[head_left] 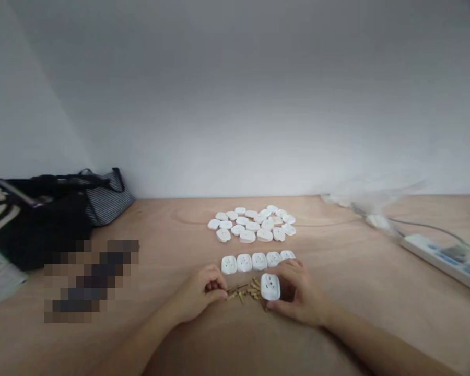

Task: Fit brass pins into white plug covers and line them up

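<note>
My right hand [303,292] grips a white plastic socket housing [270,286] between thumb and fingers, its recessed inner side with small slots facing me. To the left, my left hand [203,293] is closed, thumb and fingertips together at the edge of a small pile of brass pins [242,293]. Whatever lies in that pinch is too small to make out. Part of the pin pile sits behind the held housing. Just beyond my hands, several similar white housings form a row [244,262]; my right hand partly covers the rightmost one.
Farther back on the wooden table [160,235] lies a cluster of white plastic housings [253,226]. A power strip [442,256] with a cable and clear plastic wrap [372,201] is at right. Black bags [43,224] and a blurred-out dark object [96,279] are at left.
</note>
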{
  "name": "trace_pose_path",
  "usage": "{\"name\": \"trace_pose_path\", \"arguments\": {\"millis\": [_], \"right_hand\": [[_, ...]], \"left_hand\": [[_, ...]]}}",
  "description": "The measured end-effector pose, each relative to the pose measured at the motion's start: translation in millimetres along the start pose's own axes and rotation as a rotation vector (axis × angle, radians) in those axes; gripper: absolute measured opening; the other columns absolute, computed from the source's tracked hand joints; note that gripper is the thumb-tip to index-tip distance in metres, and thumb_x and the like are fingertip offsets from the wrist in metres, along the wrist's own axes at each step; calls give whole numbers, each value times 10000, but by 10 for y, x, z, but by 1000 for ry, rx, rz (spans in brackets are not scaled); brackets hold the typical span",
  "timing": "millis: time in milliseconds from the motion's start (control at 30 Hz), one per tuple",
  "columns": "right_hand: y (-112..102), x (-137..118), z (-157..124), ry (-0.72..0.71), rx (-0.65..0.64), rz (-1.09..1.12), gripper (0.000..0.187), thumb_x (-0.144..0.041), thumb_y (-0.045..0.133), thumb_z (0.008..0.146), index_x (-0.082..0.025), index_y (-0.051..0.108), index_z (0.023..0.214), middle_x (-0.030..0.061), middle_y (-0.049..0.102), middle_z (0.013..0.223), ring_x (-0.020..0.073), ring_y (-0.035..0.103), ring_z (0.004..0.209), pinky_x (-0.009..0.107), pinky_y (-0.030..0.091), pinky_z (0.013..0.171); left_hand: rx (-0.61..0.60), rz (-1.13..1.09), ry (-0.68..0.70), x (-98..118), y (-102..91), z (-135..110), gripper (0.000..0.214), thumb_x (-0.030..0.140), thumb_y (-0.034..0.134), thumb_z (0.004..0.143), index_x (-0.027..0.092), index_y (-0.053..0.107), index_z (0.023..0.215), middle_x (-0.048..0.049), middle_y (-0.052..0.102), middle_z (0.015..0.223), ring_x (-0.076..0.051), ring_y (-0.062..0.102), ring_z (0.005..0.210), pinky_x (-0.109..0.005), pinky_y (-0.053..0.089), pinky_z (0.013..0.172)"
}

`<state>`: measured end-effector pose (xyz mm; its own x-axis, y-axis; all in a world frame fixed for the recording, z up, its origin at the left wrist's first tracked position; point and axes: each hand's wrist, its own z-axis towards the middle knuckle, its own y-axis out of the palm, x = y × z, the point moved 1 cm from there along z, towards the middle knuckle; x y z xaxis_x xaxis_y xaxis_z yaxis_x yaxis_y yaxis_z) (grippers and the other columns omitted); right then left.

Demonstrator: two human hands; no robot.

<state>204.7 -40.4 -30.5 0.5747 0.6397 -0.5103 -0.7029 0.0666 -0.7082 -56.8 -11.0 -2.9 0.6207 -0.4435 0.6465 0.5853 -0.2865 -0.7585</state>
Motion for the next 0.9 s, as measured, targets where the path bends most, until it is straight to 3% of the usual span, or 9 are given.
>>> {"name": "trace_pose_path", "arguments": {"millis": [167, 433, 633, 900], "right_hand": [[1, -15, 12, -4, 8, -20, 469, -379, 715, 652, -225, 574, 1071, 56, 648, 964, 250, 562, 923, 446, 344, 880], [52, -96, 44, -30, 46, -13, 434, -386, 704, 651, -227, 567, 1031, 42, 660, 931, 243, 563, 909, 436, 307, 886], [46, -171, 61, -17, 23, -43, 365, -380, 686, 656, -240, 577, 975, 10, 662, 900, 223, 565, 892, 415, 288, 894], [73, -183, 54, -48, 22, -53, 408, -416, 692, 647, -253, 584, 1006, 4, 668, 904, 219, 574, 901, 422, 256, 933]], "left_hand": [[73, 8, -1, 123, 51, -18, 125, 222, 539, 807, 167, 625, 733, 0, 619, 703, -155, 564, 685, -231, 420, 624], [192, -5, 149, 442, 315, -35, 144, 253, 525, 858, 183, 626, 782, -3, 653, 723, -143, 590, 669, -220, 426, 630], [205, 12, 101, 466, 376, -29, 172, 273, 535, 860, 184, 633, 749, 10, 655, 682, -133, 585, 618, -214, 419, 596], [202, -61, 41, 444, 434, -9, 204, 332, 563, 837, 180, 641, 725, 5, 651, 655, -137, 582, 605, -216, 432, 578]]}}
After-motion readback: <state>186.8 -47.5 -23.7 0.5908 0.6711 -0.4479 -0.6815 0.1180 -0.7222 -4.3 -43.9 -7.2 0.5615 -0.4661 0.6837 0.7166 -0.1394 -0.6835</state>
